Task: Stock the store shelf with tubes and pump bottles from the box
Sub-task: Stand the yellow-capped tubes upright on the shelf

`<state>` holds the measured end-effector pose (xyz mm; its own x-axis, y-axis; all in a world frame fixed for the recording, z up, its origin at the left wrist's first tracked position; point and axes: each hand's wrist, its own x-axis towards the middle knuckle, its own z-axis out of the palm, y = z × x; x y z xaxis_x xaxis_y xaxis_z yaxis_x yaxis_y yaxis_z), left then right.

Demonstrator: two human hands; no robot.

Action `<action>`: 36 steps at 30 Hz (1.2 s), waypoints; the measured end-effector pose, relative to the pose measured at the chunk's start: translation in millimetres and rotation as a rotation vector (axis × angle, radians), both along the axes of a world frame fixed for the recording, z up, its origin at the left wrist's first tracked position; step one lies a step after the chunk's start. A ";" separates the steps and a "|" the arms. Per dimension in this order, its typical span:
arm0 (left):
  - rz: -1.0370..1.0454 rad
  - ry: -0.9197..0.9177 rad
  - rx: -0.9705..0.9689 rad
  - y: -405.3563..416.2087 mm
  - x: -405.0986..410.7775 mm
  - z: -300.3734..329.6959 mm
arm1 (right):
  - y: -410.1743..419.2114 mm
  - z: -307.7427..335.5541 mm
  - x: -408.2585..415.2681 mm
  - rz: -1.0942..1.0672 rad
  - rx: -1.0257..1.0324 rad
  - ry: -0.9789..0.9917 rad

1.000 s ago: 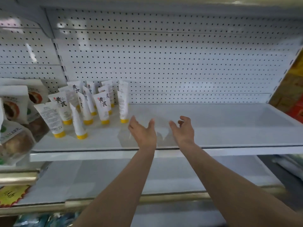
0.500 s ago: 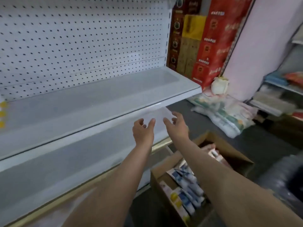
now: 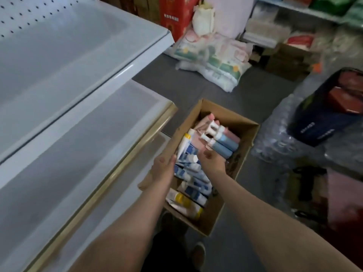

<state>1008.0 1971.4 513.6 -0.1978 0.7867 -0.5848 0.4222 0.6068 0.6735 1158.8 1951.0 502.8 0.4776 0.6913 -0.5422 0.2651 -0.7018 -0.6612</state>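
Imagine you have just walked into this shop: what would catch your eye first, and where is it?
The open cardboard box on the grey floor, crammed with blue-and-white tubes and pump bottles, stands out first. Both hands, left hand and right hand, reach into it. To the left, the white shelf shows bare boards.

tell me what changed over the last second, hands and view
The view swung from the stocked shelf down to the cardboard box on the floor. Both hands dropped from the shelf edge into it: left hand and right hand now reach over the tubes. Both stay empty.
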 end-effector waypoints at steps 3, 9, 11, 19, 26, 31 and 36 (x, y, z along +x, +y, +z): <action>-0.131 0.154 -0.098 5.7 2.7 -26.4 | -3.1 -41.1 -3.9 -0.027 -0.141 0.070; -0.143 0.089 -0.337 15.2 -8.5 -102.1 | -10.8 -118.2 -29.8 -0.006 -0.370 0.255; -0.167 0.096 -0.360 21.6 -12.6 -116.8 | -12.9 -136.8 -40.4 -0.015 -0.437 0.304; -0.196 0.086 -0.385 43.1 -16.8 -148.6 | -15.2 -180.0 -67.9 0.056 -0.574 0.297; -0.259 0.182 -0.402 50.4 -7.2 -154.0 | -13.3 -177.1 -55.1 0.143 -0.732 0.479; -0.193 0.225 -0.274 51.5 5.5 -144.4 | -21.9 -167.8 -20.4 -0.171 -0.651 0.730; -0.137 0.228 -0.329 45.1 20.7 -168.2 | -33.7 -154.7 7.3 -0.445 -0.329 0.884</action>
<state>1028.7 2016.5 345.4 -0.2579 0.5933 -0.7626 0.6301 0.7016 0.3328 1166.1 1917.3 348.1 -0.0063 0.3051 -0.9523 -0.5471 -0.7982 -0.2521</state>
